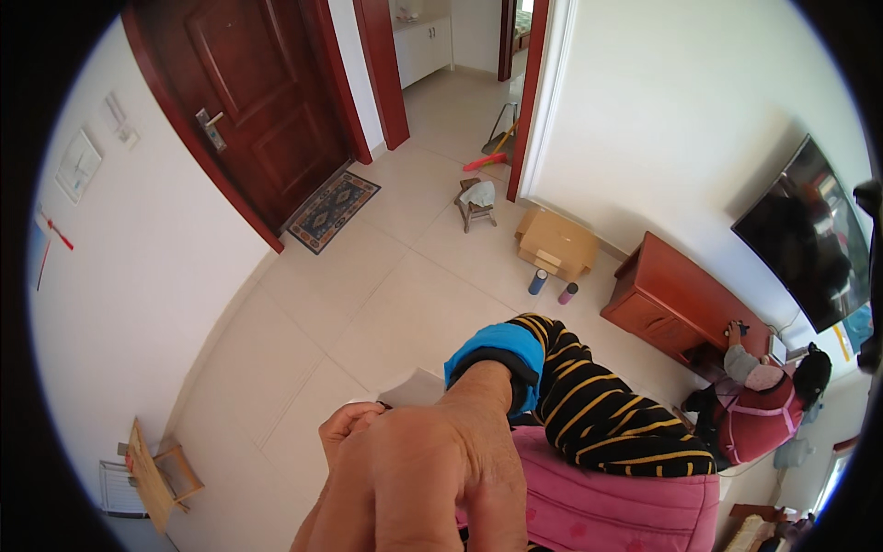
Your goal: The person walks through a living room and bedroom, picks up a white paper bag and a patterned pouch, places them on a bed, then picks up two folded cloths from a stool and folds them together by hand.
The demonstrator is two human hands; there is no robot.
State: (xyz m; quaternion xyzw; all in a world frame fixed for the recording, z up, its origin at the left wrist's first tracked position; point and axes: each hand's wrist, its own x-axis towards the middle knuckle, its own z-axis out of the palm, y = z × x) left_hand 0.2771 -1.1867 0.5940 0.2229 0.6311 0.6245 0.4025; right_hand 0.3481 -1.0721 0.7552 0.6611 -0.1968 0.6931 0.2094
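My right hand (428,460) looms large at the lower middle, close to the camera, its wrist bent. The fingers run down past the lower edge, so their tips and anything in them are hidden. Its sleeve (607,405) is black with yellow stripes and ends in a bright blue cuff (492,354). Behind it shows a small part of my left hand (344,425), with curled fingers; the rest is covered. A pale, flat piece (411,388) sticks out behind the hands, too hidden to name. Pink quilted clothing (607,488) covers my front.
Another person (759,419) crouches at the right by a red-brown cabinet (671,299), one hand on its top, below a wall television (814,239). Ahead are a cardboard box (556,244), two cups, a small stool (476,204), a doormat (333,212) and a door. A folding wooden chair (152,474) stands left.
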